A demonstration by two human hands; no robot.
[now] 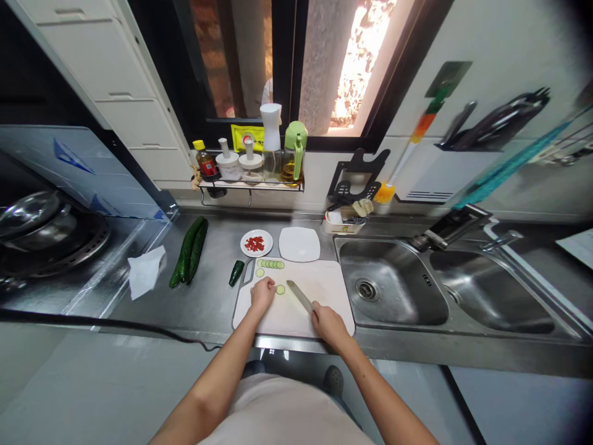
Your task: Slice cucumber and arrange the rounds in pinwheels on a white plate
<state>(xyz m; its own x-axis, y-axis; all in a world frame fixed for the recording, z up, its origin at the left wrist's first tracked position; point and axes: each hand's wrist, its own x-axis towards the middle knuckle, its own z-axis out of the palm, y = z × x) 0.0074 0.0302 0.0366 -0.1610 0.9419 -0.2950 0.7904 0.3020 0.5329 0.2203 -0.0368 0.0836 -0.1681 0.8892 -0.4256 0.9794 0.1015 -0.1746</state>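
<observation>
My right hand (325,320) is closed round the handle of a knife (300,296), whose blade points up and left over the white cutting board (319,278). On the board's left part my left hand (263,294) has its fingers together, their tips beside a single cucumber slice (280,289); whether they hold anything is hidden. A row of cucumber slices (271,264) lies along the board's top left, with one slice (260,272) just below it. Left of the board rests a dark green cucumber piece (236,273).
Behind the board stand a plate of chopped red pieces (254,243) and a bare white plate (299,244). Whole cucumbers (189,252) and a paper towel (146,272) lie left. A double sink (393,284) is right; a condiment rack (259,185) hangs behind.
</observation>
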